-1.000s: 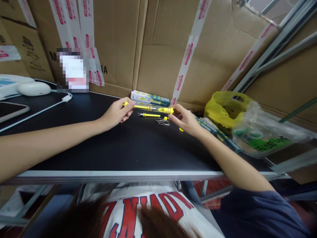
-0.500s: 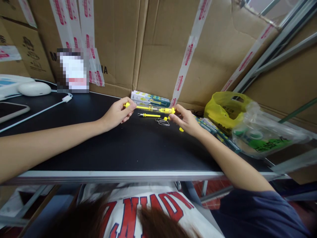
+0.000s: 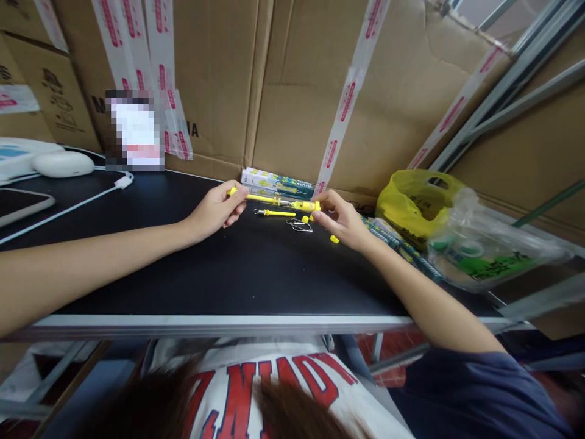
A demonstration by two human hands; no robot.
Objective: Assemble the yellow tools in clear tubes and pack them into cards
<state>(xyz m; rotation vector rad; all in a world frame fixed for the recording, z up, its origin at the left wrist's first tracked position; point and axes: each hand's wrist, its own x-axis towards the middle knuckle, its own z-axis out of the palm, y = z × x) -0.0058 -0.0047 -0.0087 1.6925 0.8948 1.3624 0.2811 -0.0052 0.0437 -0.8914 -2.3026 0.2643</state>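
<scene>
A tubular spring scale point(image 3: 284, 202), with yellow parts inside a clear tube, is held level above the table between my two hands. My left hand point(image 3: 214, 210) pinches its yellow left end. At the yellow right end, the fingers of my right hand point(image 3: 340, 221) are closed on it. Just below the tube lies a yellow rod with a metal hook end point(image 3: 278, 213). Bent wire hooks point(image 3: 300, 225) rest beside a small yellow piece point(image 3: 305, 219), and another yellow piece point(image 3: 335, 239) sits under my right hand.
Printed narrow boxes point(image 3: 274, 181) stand behind my hands against cardboard point(image 3: 301, 110). More boxes point(image 3: 402, 247), a yellow plastic bag point(image 3: 402, 201) and a clear bag point(image 3: 489, 256) are on the right. A phone point(image 3: 25, 204), white case point(image 3: 64, 163) and cable point(image 3: 68, 213) lie left on the black table point(image 3: 237, 274).
The right end of the spring scale has shifted slightly left and down along with my right hand's fingers. My left hand keeps its hold.
</scene>
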